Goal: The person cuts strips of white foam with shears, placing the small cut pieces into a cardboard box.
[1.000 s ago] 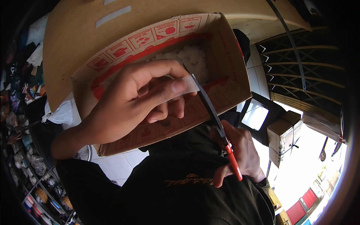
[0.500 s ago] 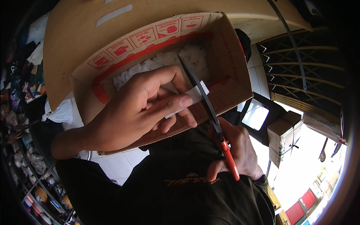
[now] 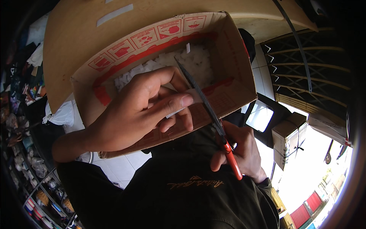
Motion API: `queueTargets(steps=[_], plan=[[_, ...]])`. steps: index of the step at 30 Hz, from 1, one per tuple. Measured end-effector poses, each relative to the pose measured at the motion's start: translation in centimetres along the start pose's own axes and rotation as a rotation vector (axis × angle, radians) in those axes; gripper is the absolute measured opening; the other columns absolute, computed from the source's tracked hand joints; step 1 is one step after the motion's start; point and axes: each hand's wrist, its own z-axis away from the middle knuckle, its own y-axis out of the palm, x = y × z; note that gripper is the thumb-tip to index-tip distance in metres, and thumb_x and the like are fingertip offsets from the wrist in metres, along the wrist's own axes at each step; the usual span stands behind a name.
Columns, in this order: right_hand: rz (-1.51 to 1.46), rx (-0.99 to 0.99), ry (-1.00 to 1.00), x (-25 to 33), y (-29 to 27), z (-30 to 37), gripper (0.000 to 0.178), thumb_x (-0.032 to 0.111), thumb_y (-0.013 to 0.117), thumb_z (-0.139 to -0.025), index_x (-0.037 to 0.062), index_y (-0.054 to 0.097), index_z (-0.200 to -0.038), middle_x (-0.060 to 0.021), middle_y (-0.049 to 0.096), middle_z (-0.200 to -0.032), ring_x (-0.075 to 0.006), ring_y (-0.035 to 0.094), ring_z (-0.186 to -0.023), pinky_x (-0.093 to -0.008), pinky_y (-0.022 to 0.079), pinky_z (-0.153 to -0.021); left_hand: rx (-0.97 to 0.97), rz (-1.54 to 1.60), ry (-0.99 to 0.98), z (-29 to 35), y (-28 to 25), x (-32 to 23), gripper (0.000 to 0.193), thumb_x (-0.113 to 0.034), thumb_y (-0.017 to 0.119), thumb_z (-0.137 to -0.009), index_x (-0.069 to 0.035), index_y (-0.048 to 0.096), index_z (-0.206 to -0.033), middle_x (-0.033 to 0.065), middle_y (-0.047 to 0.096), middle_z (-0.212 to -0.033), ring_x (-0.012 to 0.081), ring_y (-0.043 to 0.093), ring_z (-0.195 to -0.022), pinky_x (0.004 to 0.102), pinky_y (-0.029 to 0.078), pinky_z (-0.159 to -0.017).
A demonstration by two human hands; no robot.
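Cut bit (image 3: 188,47) flown off; strip (image 3: 197,96) juts from left grip (image 3: 142,100).

Shop: packed shelves (image 3: 38,183), folding gate (image 3: 316,66)

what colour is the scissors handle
The scissors handle in the right hand is red, seen best in the head view.

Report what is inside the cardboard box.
Many small white pieces lie inside the cardboard box, over its bottom. The left hand, pinching a white strip, and the scissors hide part of the inside; anything under the pieces is covered.
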Motion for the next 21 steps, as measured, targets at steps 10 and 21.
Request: queueTargets(steps=[10,21], plan=[[0.065,0.013,-0.121,-1.5,0.4,-0.1,0.107,0.074,0.082,-0.032,-0.0047,0.050,-0.097,-0.0089,0.046,-0.057,-0.0248,0.053,-0.049,-0.0342,0.039,-0.050,-0.058,0.001,0.152,0.2,0.4,-0.5,0.016,-0.016,0.048,-0.100,0.000,0.047,-0.103,0.0144,0.065,-0.079,0.0054,0.049,-0.057,0.0177,0.037,-0.053],[0.133,-0.046,-0.144,-0.8,0.6,0.1,0.105,0.071,0.083,-0.037,-0.0059,0.051,-0.101,-0.0070,0.047,-0.058,-0.0227,0.053,-0.048,-0.0329,0.040,-0.049,-0.003,0.046,0.083,0.5,0.7,0.2,0.020,-0.010,0.043,-0.100,0.003,0.044,-0.116,0.0153,0.065,-0.092,0.0086,0.055,-0.067,0.0200,0.044,-0.061]])
